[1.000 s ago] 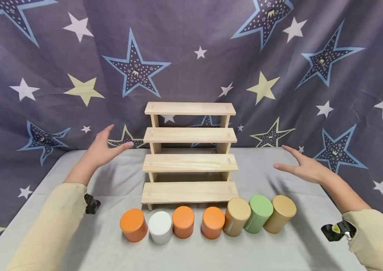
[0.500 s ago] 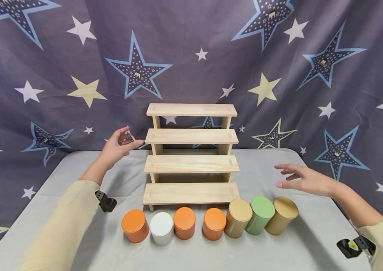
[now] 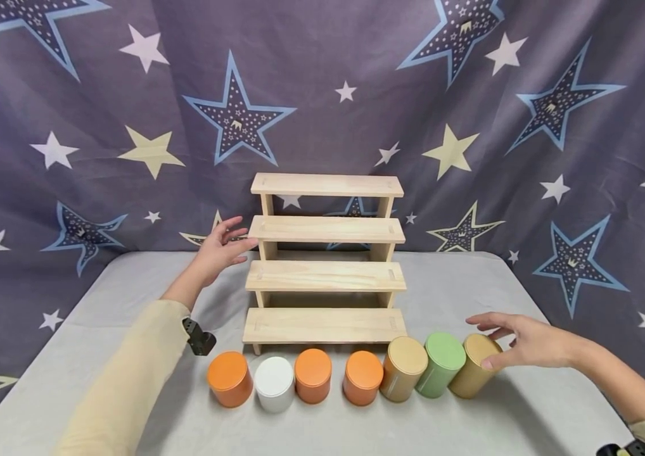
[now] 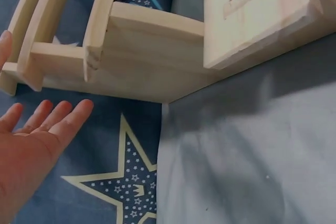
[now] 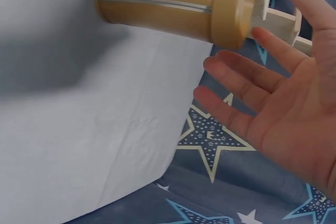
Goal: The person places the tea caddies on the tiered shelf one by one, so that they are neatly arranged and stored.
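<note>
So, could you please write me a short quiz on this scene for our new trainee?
1. Count: how many cans stand in the row by the wooden shelf?
2. True or false: the white can stands between two orange cans.
3. Fill in: the can nearest the right hand is the ____ can at the ____ end of the row, as the person sees it.

Key: 1. Seven. 2. True. 3. gold; right.
</note>
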The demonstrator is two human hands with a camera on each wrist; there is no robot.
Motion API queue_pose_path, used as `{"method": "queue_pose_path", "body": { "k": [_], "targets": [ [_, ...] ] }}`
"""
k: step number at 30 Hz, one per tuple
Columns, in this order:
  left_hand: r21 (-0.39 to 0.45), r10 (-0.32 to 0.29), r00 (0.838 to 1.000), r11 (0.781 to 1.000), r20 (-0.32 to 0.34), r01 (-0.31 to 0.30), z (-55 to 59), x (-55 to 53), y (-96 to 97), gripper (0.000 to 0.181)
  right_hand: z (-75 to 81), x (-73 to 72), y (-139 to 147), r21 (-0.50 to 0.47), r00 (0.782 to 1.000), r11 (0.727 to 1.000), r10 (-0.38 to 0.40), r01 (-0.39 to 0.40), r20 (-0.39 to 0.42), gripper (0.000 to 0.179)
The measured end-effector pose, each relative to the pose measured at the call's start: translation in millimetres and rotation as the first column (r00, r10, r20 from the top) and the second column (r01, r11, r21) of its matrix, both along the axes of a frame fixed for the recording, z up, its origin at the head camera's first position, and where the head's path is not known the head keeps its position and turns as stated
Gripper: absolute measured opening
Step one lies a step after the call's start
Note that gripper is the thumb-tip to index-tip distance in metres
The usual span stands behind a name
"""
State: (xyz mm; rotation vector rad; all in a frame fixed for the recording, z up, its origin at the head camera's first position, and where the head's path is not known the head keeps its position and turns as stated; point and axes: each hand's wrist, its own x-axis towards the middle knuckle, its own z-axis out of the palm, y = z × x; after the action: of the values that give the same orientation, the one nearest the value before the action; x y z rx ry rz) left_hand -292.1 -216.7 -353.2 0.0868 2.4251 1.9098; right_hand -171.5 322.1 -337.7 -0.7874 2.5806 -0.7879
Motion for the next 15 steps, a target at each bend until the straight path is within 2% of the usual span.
{"method": "queue_pose_path", "body": {
  "k": [6,15],
  "targets": [
    [0.019,0.004,1.000,1.000,0.013,-0.005,-4.4,-1.8,10.5,0.082,-14.7,5.6,3,-0.083,0.999,0.996,0.022,-0.018,0.042,0.069],
    [-0.002,0.078,0.997,0.997,-0.028,-0.078,-12.3,-5.9,21.9,0.077,-29.6,10.6,1,-0.179,0.996,0.984,0.033,-0.017,0.087,0.074]
  ]
}}
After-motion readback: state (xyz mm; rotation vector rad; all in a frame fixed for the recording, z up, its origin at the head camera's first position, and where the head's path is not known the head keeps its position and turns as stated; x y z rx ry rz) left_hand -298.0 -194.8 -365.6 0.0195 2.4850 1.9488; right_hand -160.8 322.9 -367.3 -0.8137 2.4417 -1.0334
